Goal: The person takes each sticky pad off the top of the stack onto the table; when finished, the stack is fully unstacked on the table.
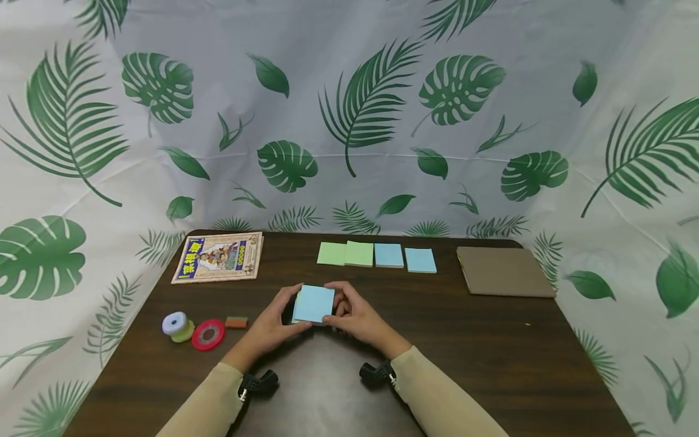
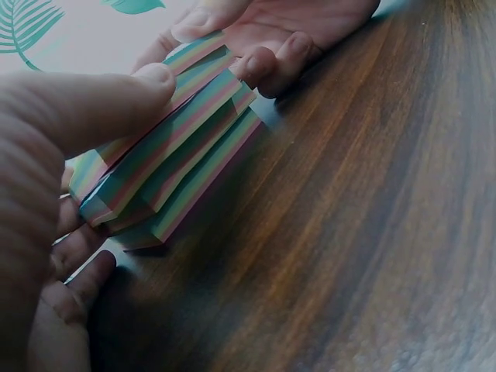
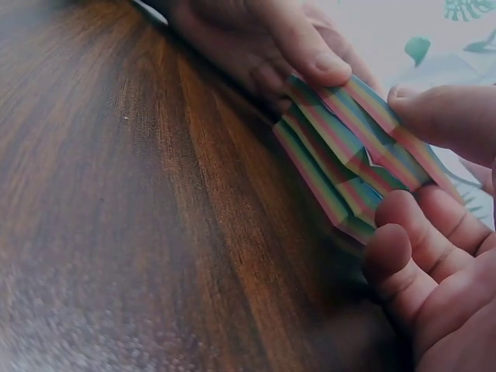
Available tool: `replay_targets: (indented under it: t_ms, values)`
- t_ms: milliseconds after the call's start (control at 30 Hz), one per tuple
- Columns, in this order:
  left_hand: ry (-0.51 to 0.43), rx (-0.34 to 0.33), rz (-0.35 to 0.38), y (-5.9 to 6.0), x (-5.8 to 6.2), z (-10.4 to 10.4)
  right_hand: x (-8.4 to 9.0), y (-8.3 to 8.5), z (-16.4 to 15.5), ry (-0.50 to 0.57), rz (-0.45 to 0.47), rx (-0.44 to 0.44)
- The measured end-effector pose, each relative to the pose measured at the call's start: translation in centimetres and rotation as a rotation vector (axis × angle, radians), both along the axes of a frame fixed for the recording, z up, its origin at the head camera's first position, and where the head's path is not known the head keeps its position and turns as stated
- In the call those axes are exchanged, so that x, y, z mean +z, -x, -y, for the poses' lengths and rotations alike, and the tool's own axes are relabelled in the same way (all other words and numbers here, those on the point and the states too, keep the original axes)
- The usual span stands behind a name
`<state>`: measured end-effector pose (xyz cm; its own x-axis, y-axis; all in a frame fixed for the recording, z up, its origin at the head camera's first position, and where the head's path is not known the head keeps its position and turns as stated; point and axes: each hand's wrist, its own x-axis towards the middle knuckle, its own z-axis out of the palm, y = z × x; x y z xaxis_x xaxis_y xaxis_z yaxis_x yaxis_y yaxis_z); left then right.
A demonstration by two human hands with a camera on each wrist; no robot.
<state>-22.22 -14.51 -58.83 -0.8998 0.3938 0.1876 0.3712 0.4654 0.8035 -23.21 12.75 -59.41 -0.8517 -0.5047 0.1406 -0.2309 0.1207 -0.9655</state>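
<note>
1. Holding a stack of sticky notes (image 1: 314, 303) at the middle of the dark wooden table (image 1: 491, 352), the left hand (image 1: 270, 325) and right hand (image 1: 357, 315) each curl thumb and fingers round one side of the stack, which sits just above the tabletop with a light blue sheet uppermost.
2. Seen from the wrist cameras, the stack (image 2: 167, 167) splays into several offset layers, the left thumb (image 2: 93, 105) pressed on top and the right fingers (image 3: 407, 248) beneath its edge.
3. Beyond the hands, four separate note pads lie in a row near the far edge: two green pads (image 1: 345, 254) touching each other, then two blue pads (image 1: 405, 257) just beside them.
4. One illustrated book (image 1: 219, 257) lies at the far left corner; one brown notebook (image 1: 505, 271) lies at the far right.
5. Left of the hands sit two tape rolls, one pale (image 1: 176, 326) and one red (image 1: 208, 334), with one small eraser (image 1: 236, 322) near them.
6. Nothing stands between the hands and the pad row.
</note>
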Motion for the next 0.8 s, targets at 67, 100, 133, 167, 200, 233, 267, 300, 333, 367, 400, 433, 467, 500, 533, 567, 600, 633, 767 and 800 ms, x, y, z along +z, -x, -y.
replay_targets:
  t_ms: [67,100,133,167,200,233,267,300,333,367,400,433,467,500,533,567,600,633,767,800]
  values:
    - [-0.002,0.003,-0.004,-0.07,-0.15,0.04,-0.07,0.0,0.0,0.015,0.002,0.005]
    - [-0.002,0.003,-0.007,-0.09,-0.2,0.05,-0.05,-0.03,-0.01,0.021,0.001,0.006]
    - [-0.007,0.002,-0.006,-0.1,-0.2,0.05,-0.02,-0.08,-0.03,0.031,0.0,0.007]
    - [-0.008,0.003,-0.005,-0.1,-0.18,0.05,0.01,-0.12,-0.04,0.041,-0.001,0.008]
    - [-0.011,0.002,-0.002,-0.11,-0.15,0.05,0.04,-0.16,-0.06,0.054,0.0,0.008]
    - [-0.016,0.0,0.002,-0.1,-0.1,0.05,0.07,-0.2,-0.07,0.064,0.001,0.008]
    - [-0.019,-0.001,0.005,-0.1,-0.05,0.05,0.08,-0.22,-0.09,0.074,0.0,0.007]
    - [-0.019,-0.003,0.006,-0.09,-0.02,0.06,0.07,-0.23,-0.1,0.082,0.001,0.007]
    - [-0.02,-0.004,0.009,-0.08,0.0,0.06,0.06,-0.23,-0.11,0.089,0.001,0.006]
    - [-0.021,-0.005,0.01,-0.07,0.02,0.07,0.05,-0.23,-0.12,0.096,0.0,0.006]
    - [-0.022,-0.007,0.009,-0.07,0.03,0.07,0.03,-0.21,-0.12,0.1,-0.003,0.005]
    - [-0.019,-0.007,0.006,-0.07,0.04,0.08,0.01,-0.19,-0.12,0.102,-0.008,0.004]
    - [-0.017,-0.008,0.003,-0.07,0.04,0.08,-0.02,-0.16,-0.11,0.106,-0.013,0.003]
    - [-0.017,-0.01,0.001,-0.08,0.05,0.07,-0.01,-0.16,-0.11,0.107,-0.018,0.002]
    - [-0.017,-0.011,-0.003,-0.09,0.01,0.07,-0.02,-0.16,-0.1,0.11,-0.023,0.0]
    - [-0.018,-0.013,-0.006,-0.11,0.01,0.07,-0.04,-0.14,-0.08,0.115,-0.027,-0.003]
    - [-0.02,-0.014,-0.007,-0.09,-0.03,0.08,-0.02,-0.14,-0.07,0.12,-0.029,-0.006]
    - [-0.021,-0.018,-0.01,-0.09,-0.08,0.09,0.01,-0.15,-0.04,0.125,-0.032,-0.01]
    - [-0.037,-0.031,-0.009,-0.01,-0.14,0.18,0.07,-0.09,0.15,0.172,-0.04,-0.057]
    - [-0.039,-0.033,-0.009,0.03,-0.18,0.22,0.11,-0.07,0.19,0.186,-0.042,-0.075]
